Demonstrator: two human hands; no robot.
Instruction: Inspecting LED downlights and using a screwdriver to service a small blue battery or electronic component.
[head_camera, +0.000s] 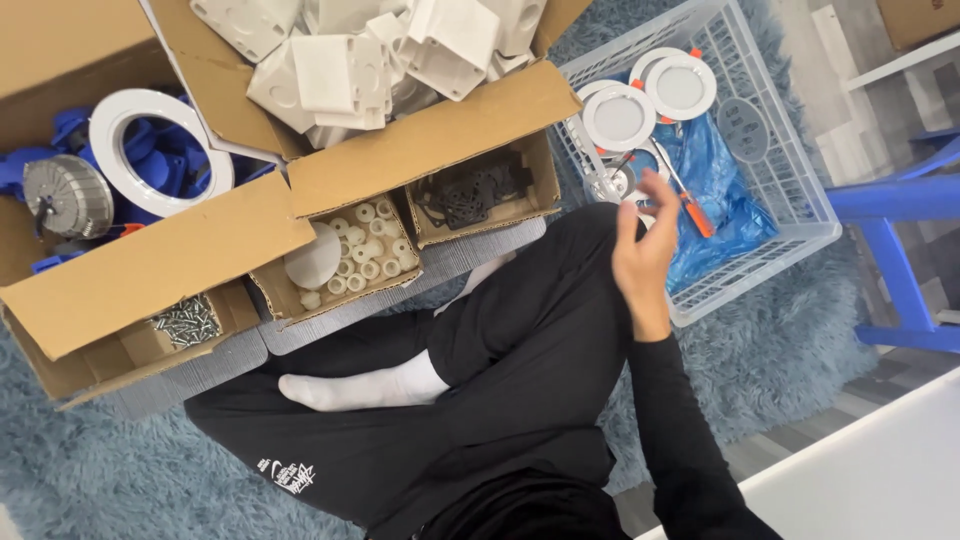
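Here the right hand (640, 250) hovers loosely open, empty, beside the white basket (800, 200).

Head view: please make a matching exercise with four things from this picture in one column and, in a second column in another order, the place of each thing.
Things:
1. round white lamps
2. screws
3. white square boxes
4. right hand

Places:
A. in the big open carton at the top
B. raised over the knee, beside the basket
C. in the white plastic basket, above the blue bag
D. in a small cardboard tray at the lower left

Right pairs: 1-C, 2-D, 3-A, 4-B.
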